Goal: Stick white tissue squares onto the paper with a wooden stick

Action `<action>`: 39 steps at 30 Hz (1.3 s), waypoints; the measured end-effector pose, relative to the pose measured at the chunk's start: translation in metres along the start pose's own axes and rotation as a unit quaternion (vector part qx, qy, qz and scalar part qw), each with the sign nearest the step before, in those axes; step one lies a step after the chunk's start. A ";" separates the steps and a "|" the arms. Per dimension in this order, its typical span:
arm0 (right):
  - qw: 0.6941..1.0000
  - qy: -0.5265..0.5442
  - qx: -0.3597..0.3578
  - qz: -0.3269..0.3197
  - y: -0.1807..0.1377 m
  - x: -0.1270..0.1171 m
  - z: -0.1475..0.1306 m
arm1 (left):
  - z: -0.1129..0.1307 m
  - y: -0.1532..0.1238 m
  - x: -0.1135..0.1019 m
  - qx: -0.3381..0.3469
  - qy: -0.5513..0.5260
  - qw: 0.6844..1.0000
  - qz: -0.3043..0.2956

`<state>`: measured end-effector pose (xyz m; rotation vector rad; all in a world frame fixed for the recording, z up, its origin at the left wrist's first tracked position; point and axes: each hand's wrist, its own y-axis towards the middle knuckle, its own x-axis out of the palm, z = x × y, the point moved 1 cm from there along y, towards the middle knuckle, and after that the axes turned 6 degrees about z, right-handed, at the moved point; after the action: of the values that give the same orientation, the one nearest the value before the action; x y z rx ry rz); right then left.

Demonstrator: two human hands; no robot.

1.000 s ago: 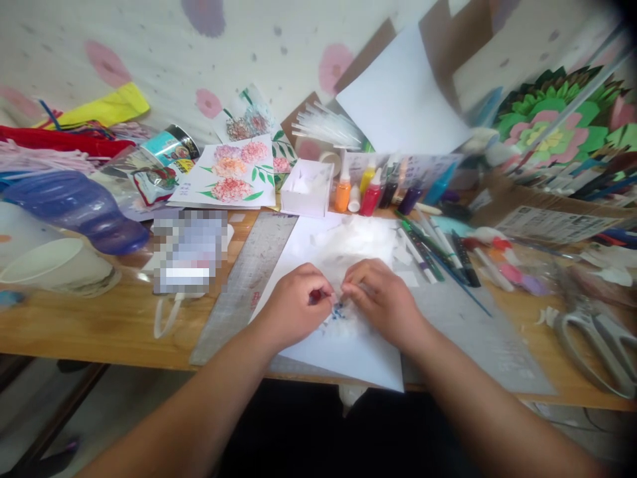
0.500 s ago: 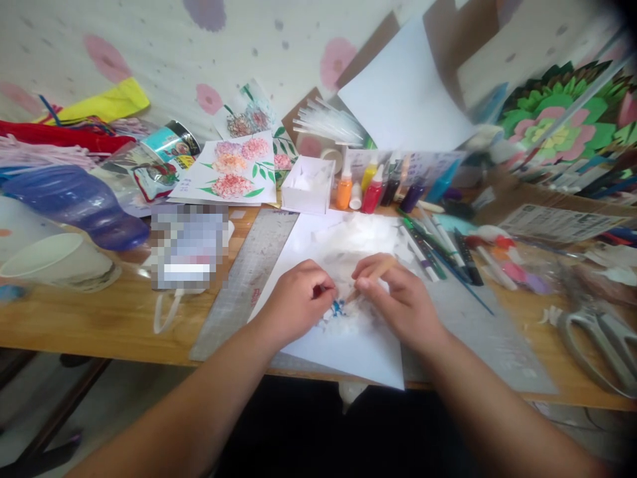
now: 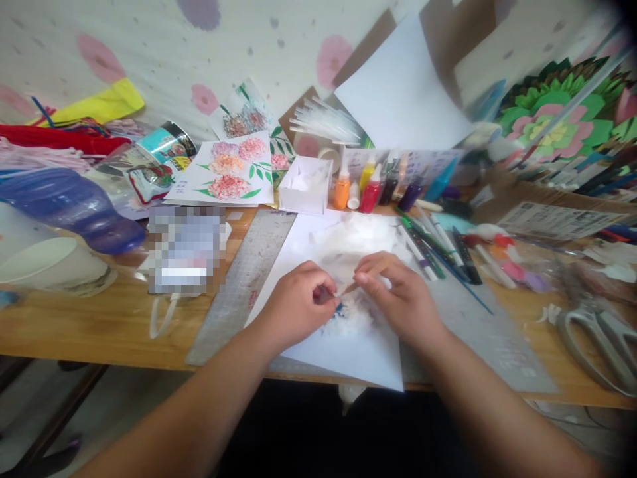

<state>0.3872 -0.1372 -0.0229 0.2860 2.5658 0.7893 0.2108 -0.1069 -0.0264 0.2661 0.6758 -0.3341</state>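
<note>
Left hand [image 3: 303,302]: thumb and forefinger together at the tips; blur hides whether anything thin is pinched there.
Right hand [image 3: 398,292]: fingers clamped on a thin tan stick [image 3: 350,288].
Stick axis: slants toward the worktop's near left corner, tip pointing at the left fingertips.
Blue piece [image 3: 340,308]: just beside the left fingertips, above the white sheet [image 3: 348,365], toward the worktop's near edge.
Step (judged): fine two-handed work.
Next move calls for: steady left fingers, light stick pressure.
</note>
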 end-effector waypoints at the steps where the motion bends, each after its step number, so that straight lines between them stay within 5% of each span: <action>1: 1.000 0.007 0.011 0.018 0.000 -0.004 0.001 | 0.000 0.001 0.001 -0.001 0.011 1.000 0.005; 7: 0.987 -0.061 0.073 0.130 0.003 -0.037 0.018 | 0.002 0.002 0.002 -0.009 0.044 0.999 0.012; 16: 0.997 -0.067 0.028 -0.025 0.000 -0.027 0.018 | 0.000 0.002 0.001 -0.025 0.028 0.999 0.011; 22: 0.992 -0.069 0.102 0.003 0.000 -0.027 0.022 | -0.001 0.001 0.002 -0.015 0.027 0.999 0.013; 28: 0.983 0.081 0.123 0.111 -0.004 -0.025 0.011 | -0.002 0.002 0.004 -0.039 0.021 0.999 0.015; 35: 0.995 0.082 -0.005 -0.049 -0.008 -0.013 -0.013 | -0.002 0.001 0.004 -0.014 0.029 0.999 0.022; 39: 0.994 0.103 0.021 0.000 -0.006 -0.017 -0.006 | -0.003 0.001 0.004 -0.024 0.021 0.999 0.017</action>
<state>0.3993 -0.1508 -0.0160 0.2294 2.7779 0.8022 0.2127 -0.1062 -0.0311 0.2386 0.7189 -0.2799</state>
